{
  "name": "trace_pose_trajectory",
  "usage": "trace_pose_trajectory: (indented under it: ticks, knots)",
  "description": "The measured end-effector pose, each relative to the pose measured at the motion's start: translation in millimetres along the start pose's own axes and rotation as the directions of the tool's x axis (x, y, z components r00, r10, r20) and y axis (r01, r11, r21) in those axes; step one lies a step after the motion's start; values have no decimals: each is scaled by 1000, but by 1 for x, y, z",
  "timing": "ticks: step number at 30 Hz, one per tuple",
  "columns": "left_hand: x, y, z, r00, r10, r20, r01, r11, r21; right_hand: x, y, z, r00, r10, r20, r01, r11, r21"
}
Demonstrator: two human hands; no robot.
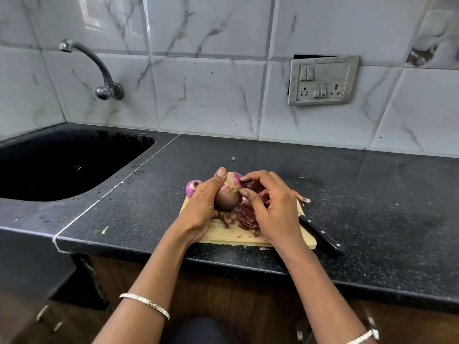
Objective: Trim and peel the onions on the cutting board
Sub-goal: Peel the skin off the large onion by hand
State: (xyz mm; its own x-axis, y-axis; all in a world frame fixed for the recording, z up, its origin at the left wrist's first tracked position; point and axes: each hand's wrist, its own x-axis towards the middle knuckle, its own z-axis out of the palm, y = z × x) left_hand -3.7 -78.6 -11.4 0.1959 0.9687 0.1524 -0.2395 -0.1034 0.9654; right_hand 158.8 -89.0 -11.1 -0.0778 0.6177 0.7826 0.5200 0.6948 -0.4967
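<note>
My left hand (202, 207) grips a red onion (227, 197) just above the wooden cutting board (223, 233), thumb stretched over its top. The onion's root end faces me. My right hand (270, 209) is at the onion's right side, thumb and forefinger curled at the skin near the root. A second red onion (191, 187) sits at the board's far left corner, partly hidden by my left hand. A heap of purple peels (246, 217) lies on the board under my right hand.
A black-handled knife (323, 234) lies along the board's right edge, its blade hidden by my right hand. A loose peel (304, 198) lies on the black counter (372, 194). A dark sink (62, 165) with a tap (99, 70) is at the left.
</note>
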Motion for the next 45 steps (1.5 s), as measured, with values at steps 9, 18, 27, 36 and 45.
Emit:
trace_pose_trajectory:
  ticks: [9, 18, 27, 36, 45]
  knots:
    - [1, -2, -2, 1000, 20, -7, -20, 999, 42, 0, 5, 2, 1000, -24, -1, 24, 999, -29]
    - [2, -3, -3, 999, 19, -26, -18, 998, 59, -2, 1, 1, 999, -37, 24, 38, 998, -41]
    - [4, -5, -4, 999, 19, -31, -17, 995, 94, -2, 5, 5, 997, -61, 55, 66, 993, -96]
    - [3, -3, -4, 999, 17, -49, -13, 996, 84, -3, 2, 5, 997, -59, 49, 64, 992, -108]
    - [2, -2, -2, 998, 5, -58, -3, 999, 32, -2, -3, 1, 991, 134, 27, -134, 991, 22]
